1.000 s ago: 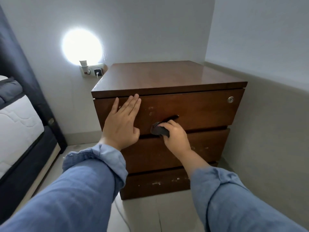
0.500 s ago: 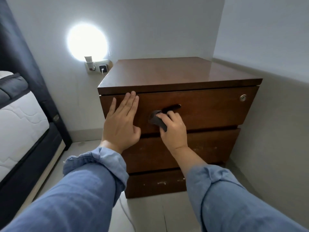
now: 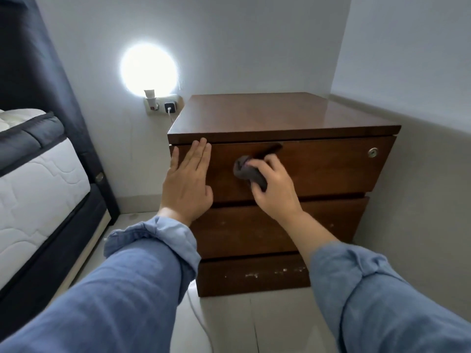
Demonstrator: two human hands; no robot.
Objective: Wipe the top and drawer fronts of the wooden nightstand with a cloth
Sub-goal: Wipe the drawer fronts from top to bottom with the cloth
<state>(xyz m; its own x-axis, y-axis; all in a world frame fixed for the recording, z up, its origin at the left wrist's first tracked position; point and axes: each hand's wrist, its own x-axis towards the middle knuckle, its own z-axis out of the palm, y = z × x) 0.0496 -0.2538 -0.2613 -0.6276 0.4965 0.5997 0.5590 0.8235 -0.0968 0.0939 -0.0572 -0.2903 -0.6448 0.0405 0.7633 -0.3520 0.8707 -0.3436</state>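
A dark brown wooden nightstand (image 3: 280, 115) with three drawer fronts stands in the room's corner. My left hand (image 3: 187, 182) lies flat, fingers together, on the left part of the top drawer front (image 3: 331, 169). My right hand (image 3: 274, 187) presses a bunched dark grey cloth (image 3: 247, 171) against the middle of that same drawer front, just below its dark handle slot (image 3: 270, 150). A round metal lock (image 3: 372, 152) sits at the drawer's upper right. The middle drawer front (image 3: 254, 230) and bottom drawer front (image 3: 254, 276) show pale scuff marks.
A bed with a white mattress (image 3: 33, 194) and dark frame stands at the left. A glowing night light (image 3: 149, 72) and a charger (image 3: 168, 107) sit in a wall socket left of the nightstand; a white cable (image 3: 198, 319) runs over the tiled floor. A wall borders the right side.
My right hand has moved the cloth up from the lower edge of the top drawer front to just under the handle slot. My left hand has slid slightly upward. The camera has shifted.
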